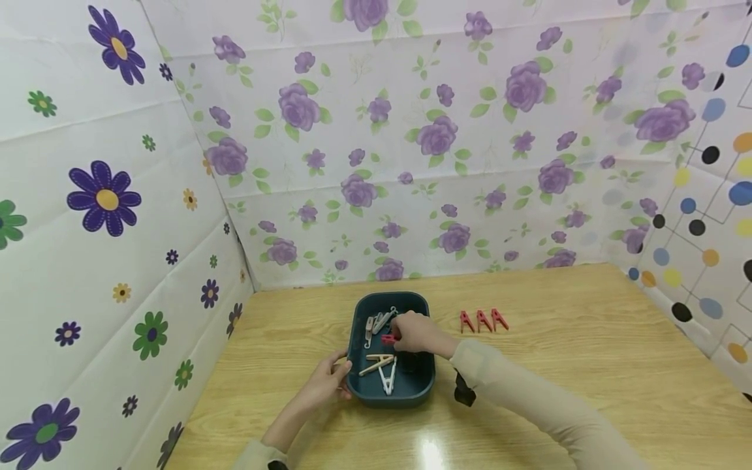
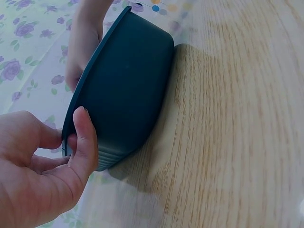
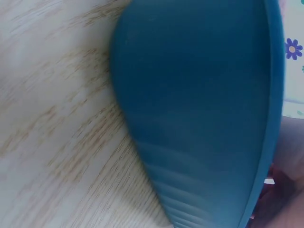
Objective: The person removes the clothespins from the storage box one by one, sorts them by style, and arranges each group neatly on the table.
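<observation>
A dark teal plastic bin [image 1: 392, 402] stands on the table, with several clips lying in it. My left hand [image 1: 330, 377] holds the bin's left rim, thumb and fingers pinching the edge in the left wrist view. Reaching over the right side, my right hand [image 1: 420, 333] pinches a red clothespin [image 1: 388, 339] inside the bin. Nearer the front lie a beige clothespin [image 1: 375, 365] and a white clothespin [image 1: 387, 380]. Grey hooked clips [image 1: 382, 322] and a pinkish hooked clip [image 1: 369, 328] are toward the back. In the right wrist view the bin's wall [image 3: 199, 95] hides most of the hand.
Three red clothespins [image 1: 483, 320] stand in a row on the wooden table [image 1: 564, 339], right of the bin. Behind the table hangs a flowered sheet [image 1: 399, 196]; patterned sheets also border the left and right sides.
</observation>
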`<state>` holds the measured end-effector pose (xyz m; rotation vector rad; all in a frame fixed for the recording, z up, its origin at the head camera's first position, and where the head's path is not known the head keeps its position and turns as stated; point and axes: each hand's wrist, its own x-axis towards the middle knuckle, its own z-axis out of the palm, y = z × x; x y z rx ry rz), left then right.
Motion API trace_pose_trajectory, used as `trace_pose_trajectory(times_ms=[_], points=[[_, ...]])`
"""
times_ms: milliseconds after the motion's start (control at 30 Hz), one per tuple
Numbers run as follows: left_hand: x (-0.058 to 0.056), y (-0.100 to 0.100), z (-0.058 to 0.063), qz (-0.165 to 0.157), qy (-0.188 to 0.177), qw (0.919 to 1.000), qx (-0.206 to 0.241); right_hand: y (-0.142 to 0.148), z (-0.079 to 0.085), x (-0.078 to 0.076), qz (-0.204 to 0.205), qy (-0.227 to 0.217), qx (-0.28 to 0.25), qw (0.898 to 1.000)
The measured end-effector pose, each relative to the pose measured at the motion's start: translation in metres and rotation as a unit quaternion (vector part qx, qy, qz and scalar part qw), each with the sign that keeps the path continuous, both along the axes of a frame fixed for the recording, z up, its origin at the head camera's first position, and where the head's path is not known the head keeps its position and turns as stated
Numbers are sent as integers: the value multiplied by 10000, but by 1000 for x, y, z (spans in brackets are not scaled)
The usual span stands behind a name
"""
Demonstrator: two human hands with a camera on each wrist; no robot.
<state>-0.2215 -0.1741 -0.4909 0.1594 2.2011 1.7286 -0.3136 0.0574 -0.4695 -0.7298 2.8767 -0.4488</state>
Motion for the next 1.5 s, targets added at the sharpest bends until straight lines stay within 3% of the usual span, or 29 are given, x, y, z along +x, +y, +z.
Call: trace_pose_trajectory(times_ms=[167, 267, 467, 700, 1033, 1267, 1500], points=[[-2, 0, -2, -27, -16, 10000, 48, 4, 4, 1, 56, 37, -295, 9995], [-3, -1, -3, -66, -28, 9999, 79, 8, 3, 1, 189, 308, -548, 9978], [-4, -2, -5, -98, -17, 9998, 148, 17, 1, 0, 312, 1107, -1155, 9866], [-5, -3, -6, -122, -20, 9998, 173, 27, -4, 3, 34, 1520, -1667, 9742], [-2, -1, -4, -99, -26, 9998, 184, 47, -10, 9, -255, 1555, -2246, 9616], [-1, 1, -2, -28, -14, 9998, 176, 62, -11, 12, -642, 1657, -2197, 9592], [-1, 0, -4, -44, -32, 9998, 165, 79, -12, 13, -764, 1783, -2347, 9525]])
